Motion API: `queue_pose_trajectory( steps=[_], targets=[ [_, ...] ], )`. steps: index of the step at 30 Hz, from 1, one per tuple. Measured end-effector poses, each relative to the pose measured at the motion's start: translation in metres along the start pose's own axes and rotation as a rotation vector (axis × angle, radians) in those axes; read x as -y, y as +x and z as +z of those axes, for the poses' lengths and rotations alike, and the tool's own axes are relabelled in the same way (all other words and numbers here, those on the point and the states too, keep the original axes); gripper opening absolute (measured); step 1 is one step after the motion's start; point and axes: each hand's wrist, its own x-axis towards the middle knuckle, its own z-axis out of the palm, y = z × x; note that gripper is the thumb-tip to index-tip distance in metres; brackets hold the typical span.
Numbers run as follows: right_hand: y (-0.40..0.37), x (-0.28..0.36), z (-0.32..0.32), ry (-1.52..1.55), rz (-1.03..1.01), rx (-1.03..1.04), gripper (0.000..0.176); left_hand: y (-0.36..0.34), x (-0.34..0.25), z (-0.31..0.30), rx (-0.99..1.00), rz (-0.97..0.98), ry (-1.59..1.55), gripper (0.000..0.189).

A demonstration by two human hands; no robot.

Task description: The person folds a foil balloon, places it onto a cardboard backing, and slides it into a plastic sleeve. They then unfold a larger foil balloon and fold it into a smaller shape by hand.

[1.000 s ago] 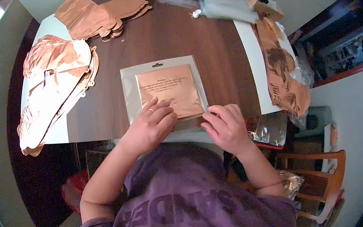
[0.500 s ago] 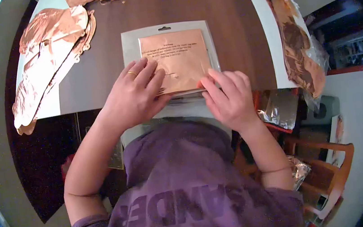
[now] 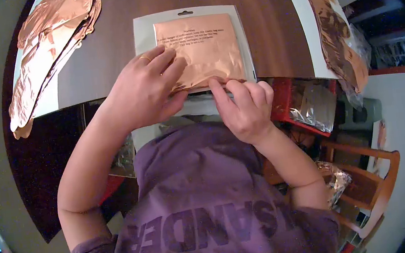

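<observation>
A flat copper-coloured packet (image 3: 203,50) with printed warning text lies on a pale backing sleeve (image 3: 144,32) that has a hang hole at its top. Both rest at the near edge of the dark brown table. My left hand (image 3: 144,85), with a ring on one finger, has bent fingers over the packet's lower left corner. The thumb and index finger of my right hand (image 3: 246,108) pinch the packet's bottom edge, right of its middle. Between my hands this edge looks slightly raised and creased.
Shiny copper foil shapes (image 3: 50,39) lie at the table's left. More copper foil (image 3: 335,34) and clear plastic hang over its right edge. A wooden chair (image 3: 371,181) and a red-edged box with clear wrapping (image 3: 311,108) stand at the lower right.
My right hand has moved left along the packet's bottom edge, which has a new crease. The table and packet appear higher in view. My left hand stays on the lower left corner.
</observation>
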Motion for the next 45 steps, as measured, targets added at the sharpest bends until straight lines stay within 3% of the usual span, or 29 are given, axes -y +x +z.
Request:
queue_pose_trajectory(
  steps=[6, 9, 14, 21, 25, 28, 30, 31, 34, 36, 38, 41, 42, 45],
  targets=[
    [-0.002, 0.005, -0.001, 0.019, -0.001, -0.019, 0.027, 0.009, -0.019, 0.003, 0.131, -0.076, 0.207, 0.055],
    [0.0, 0.007, -0.004, 0.029, 0.017, 0.008, 0.023, 0.008, -0.021, 0.014, 0.099, -0.061, 0.333, 0.055],
    [0.005, 0.012, -0.011, 0.078, 0.087, 0.212, 0.028, 0.006, -0.022, 0.021, 0.016, -0.048, 0.367, 0.052],
    [0.028, 0.013, -0.007, 0.062, 0.122, 0.149, 0.025, 0.018, -0.019, 0.012, 0.041, -0.057, 0.362, 0.046],
    [0.04, 0.013, -0.008, 0.013, 0.114, 0.118, 0.023, 0.028, -0.016, -0.006, 0.084, -0.166, 0.31, 0.04],
    [0.053, 0.011, -0.006, -0.042, 0.091, 0.033, 0.022, 0.044, 0.002, -0.027, -0.034, -0.059, 0.275, 0.033],
    [0.062, 0.006, -0.002, -0.033, 0.057, -0.005, 0.017, 0.056, 0.021, -0.035, -0.027, 0.007, 0.357, 0.042],
    [0.066, 0.001, 0.001, -0.005, 0.03, -0.021, 0.013, 0.064, 0.03, -0.037, -0.108, 0.101, 0.172, 0.032],
    [0.075, -0.008, 0.0, 0.034, -0.028, -0.097, 0.011, 0.074, 0.01, -0.063, 0.26, -0.167, 0.375, 0.02],
    [0.08, -0.011, -0.001, 0.042, -0.047, -0.127, 0.012, 0.08, 0.001, -0.073, 0.262, -0.248, 0.356, 0.013],
    [0.082, -0.007, -0.011, 0.053, -0.009, 0.021, 0.025, 0.085, -0.004, -0.079, 0.337, -0.366, 0.389, 0.011],
    [0.092, -0.005, -0.017, 0.087, 0.028, 0.2, 0.043, 0.08, 0.007, -0.072, 0.249, -0.143, 0.348, 0.01],
    [0.095, -0.003, -0.017, 0.101, 0.038, 0.254, 0.047, 0.081, 0.001, -0.076, 0.253, -0.159, 0.31, 0.012],
    [0.102, -0.008, -0.002, 0.118, -0.027, 0.143, 0.016, 0.08, -0.017, -0.083, 0.233, -0.157, 0.226, 0.017]
  ],
)
